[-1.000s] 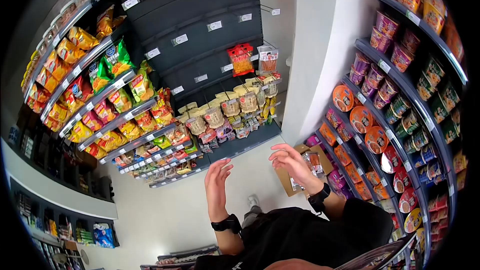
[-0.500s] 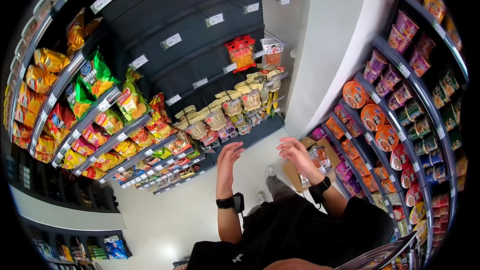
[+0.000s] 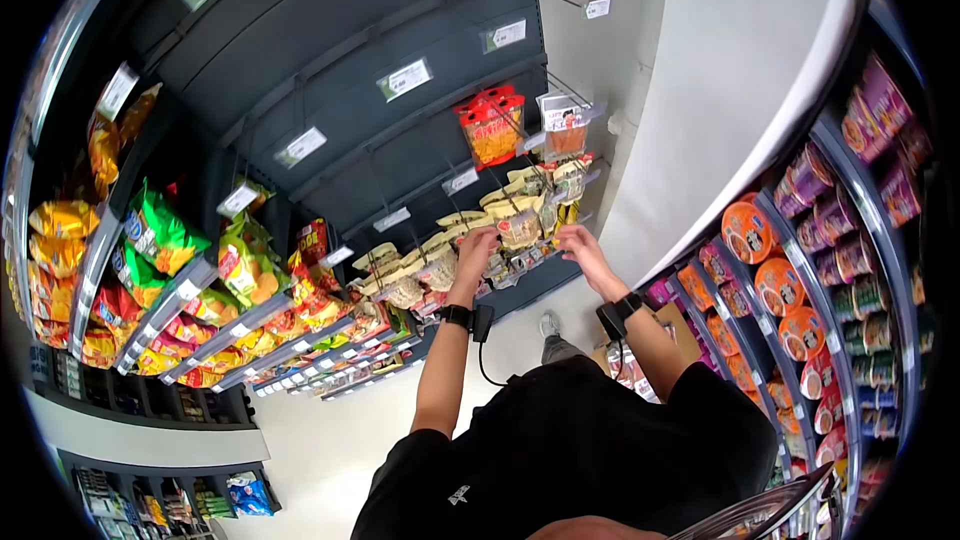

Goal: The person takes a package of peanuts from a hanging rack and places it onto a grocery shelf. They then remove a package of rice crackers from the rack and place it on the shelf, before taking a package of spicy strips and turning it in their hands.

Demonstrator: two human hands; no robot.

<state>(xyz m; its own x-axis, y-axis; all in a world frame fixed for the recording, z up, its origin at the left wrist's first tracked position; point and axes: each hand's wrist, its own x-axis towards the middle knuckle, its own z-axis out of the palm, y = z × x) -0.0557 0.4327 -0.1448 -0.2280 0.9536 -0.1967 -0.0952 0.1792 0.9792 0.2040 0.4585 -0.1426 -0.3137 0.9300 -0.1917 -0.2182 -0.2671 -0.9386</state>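
My left hand (image 3: 477, 254) reaches toward the row of hanging beige snack bags (image 3: 437, 268), its fingers bent but apart. Whether the fingertips touch a bag cannot be made out. My right hand (image 3: 590, 260) is held out near the right end of that row, fingers loosely curved and pointing left, with nothing visible in it. Just beyond it, another beige bag (image 3: 520, 230) hangs on its peg. Higher up hang a red-and-orange snack bag (image 3: 493, 130) and a white-topped packet (image 3: 565, 128).
Shelves of chip bags (image 3: 165, 230) curve along the left. A white pillar (image 3: 690, 110) stands right of the pegs. Instant noodle cups (image 3: 780, 285) fill the right shelves. An open cardboard box (image 3: 680, 332) sits on the floor, partly behind my right arm.
Both hands have moved forward, up to the hanging bags. My body and view have come closer to the peg rack, and the box is now mostly covered by my right arm.
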